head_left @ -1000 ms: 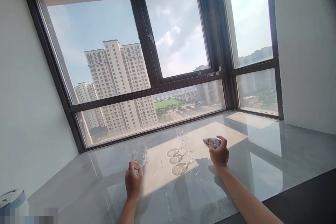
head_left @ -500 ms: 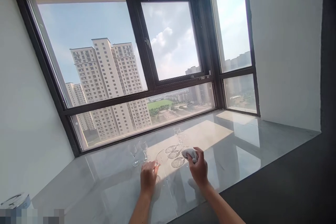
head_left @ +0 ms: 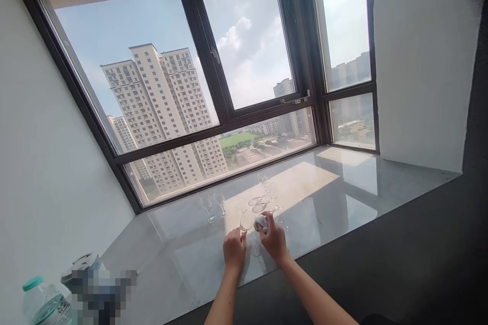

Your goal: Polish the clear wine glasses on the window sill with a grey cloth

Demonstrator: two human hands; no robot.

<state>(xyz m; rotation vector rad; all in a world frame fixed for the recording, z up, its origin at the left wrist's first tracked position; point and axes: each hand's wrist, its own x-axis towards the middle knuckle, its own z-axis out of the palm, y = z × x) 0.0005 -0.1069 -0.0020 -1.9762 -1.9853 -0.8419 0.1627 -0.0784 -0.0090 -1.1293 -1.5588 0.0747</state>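
Note:
My left hand [head_left: 234,251] is closed around the lower part of a clear wine glass [head_left: 246,220], whose bowl points up and away from me. In my right hand [head_left: 274,238] a bunched white cloth [head_left: 261,223] is gripped, just right of the bowl; whether cloth and glass touch I cannot tell. Beyond my left hand, two stemmed glasses [head_left: 220,204] stand upright side by side. Farther back, more clear glasses [head_left: 264,183] stand in the sunlight, their outlines faint. Oval glass shadows fall on the sill in front of them.
The glossy grey windowsill [head_left: 190,264] runs under dark-framed windows [head_left: 224,124], with its front edge close to my forearms. At lower left stand a clear plastic bottle [head_left: 46,304] with a green cap and a white container [head_left: 86,266], partly blurred out. Small drops lie right of my right hand.
The cloth in my right hand has come left, close to the glass in my left hand. The view has shifted, bringing the green-capped bottle into sight at lower left.

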